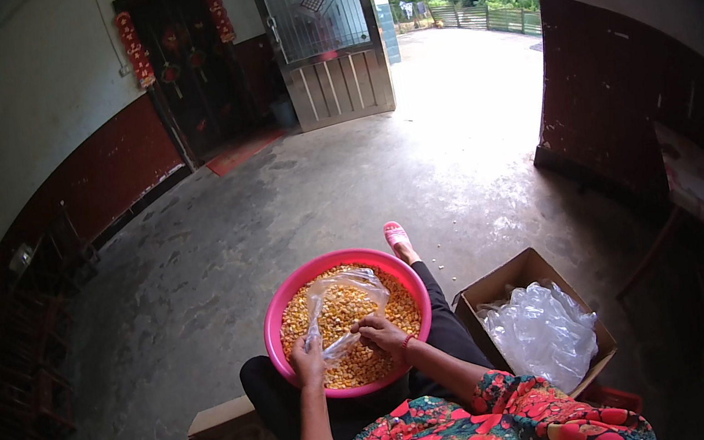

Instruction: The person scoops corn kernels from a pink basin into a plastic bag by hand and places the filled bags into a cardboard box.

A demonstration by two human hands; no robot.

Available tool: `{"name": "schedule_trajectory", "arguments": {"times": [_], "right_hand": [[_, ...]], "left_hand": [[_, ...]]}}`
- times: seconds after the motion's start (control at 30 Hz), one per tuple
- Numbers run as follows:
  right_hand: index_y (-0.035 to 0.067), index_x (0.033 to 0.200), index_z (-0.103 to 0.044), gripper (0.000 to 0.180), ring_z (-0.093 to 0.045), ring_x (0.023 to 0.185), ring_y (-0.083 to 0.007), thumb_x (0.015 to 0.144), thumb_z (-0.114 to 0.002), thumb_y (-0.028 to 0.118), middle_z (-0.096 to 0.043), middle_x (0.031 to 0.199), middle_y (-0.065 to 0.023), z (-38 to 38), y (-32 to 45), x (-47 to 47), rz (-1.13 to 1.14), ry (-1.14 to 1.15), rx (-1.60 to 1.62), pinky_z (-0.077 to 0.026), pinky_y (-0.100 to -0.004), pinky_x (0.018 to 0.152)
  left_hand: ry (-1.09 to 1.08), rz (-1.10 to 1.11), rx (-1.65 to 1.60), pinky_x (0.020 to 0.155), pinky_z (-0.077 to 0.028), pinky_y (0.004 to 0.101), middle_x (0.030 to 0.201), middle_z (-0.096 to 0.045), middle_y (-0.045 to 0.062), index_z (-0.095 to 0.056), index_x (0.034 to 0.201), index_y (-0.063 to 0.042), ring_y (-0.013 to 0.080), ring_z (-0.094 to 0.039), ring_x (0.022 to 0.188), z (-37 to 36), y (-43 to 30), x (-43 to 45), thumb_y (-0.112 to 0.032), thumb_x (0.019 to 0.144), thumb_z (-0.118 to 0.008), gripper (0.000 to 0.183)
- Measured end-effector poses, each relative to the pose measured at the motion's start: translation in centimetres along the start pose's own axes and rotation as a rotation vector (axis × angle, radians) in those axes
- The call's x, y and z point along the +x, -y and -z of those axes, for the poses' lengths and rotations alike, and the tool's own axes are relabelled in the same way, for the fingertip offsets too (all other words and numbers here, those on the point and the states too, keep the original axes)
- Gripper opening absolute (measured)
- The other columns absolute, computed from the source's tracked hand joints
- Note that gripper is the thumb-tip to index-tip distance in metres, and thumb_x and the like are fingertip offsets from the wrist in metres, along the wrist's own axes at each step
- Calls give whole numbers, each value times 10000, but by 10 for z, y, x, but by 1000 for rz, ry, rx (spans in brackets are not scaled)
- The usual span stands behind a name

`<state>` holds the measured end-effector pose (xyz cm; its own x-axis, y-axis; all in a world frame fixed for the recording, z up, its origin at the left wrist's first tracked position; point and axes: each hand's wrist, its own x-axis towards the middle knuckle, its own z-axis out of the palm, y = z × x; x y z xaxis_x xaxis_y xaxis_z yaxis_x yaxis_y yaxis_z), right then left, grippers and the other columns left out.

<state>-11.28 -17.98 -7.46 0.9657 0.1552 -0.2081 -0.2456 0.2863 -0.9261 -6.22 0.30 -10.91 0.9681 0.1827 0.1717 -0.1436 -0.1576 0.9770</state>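
Observation:
A round pink plastic basin (273,343) full of yellow corn kernels (338,308) rests on my lap. Over the kernels I hold a clear plastic bag (365,279), its film spread in a loop. My left hand (307,360) grips the bag at the basin's left side. Towards the right side, my right hand (378,334), with a red band at the wrist, has its fingers bent at the bag's lower edge; whether they pinch the film is hard to tell.
To my right stands a cardboard box (473,332) holding many clear plastic bags (539,332). Another open cardboard box (217,417) is at my left, with something dim inside. A few kernels lie on the concrete floor (206,257). Small wooden stools (52,399) line the left wall.

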Motion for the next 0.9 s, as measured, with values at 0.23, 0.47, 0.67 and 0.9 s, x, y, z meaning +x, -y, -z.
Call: {"name": "schedule_trajectory", "arguments": {"times": [0.23,0.47,0.67,0.9], "right_hand": [[94,951,-528,170,-345,414,-53,876,-394,166,-429,586,31,-2,1,-1,-15,-5,0,-249,-196,338],[99,944,-537,169,-346,411,-48,881,-395,168,-428,579,38,1,-3,2,-8,27,7,-249,-195,338],[83,924,-547,168,-342,416,-44,881,-407,166,-424,577,38,0,0,0,-16,34,3,-248,-190,344],[55,925,-547,166,-343,421,-37,879,-424,155,-418,575,37,1,4,-3,-27,65,8,-260,-178,351]], "left_hand": [[-48,-15,-257,566,-408,209,698,-587,2,-593,798,4,63,-503,606,3,-25,-8,-134,828,-548,148],[-6,177,-789,673,-476,265,841,-603,45,-574,893,-28,137,-574,743,13,-10,5,-106,852,-499,115],[36,263,-868,735,-477,302,953,-580,56,-536,998,-41,159,-556,866,16,-14,6,-67,834,-496,170],[134,266,-526,632,-456,237,838,-589,40,-557,967,-14,113,-557,717,7,-17,3,-45,716,-650,269]]}}
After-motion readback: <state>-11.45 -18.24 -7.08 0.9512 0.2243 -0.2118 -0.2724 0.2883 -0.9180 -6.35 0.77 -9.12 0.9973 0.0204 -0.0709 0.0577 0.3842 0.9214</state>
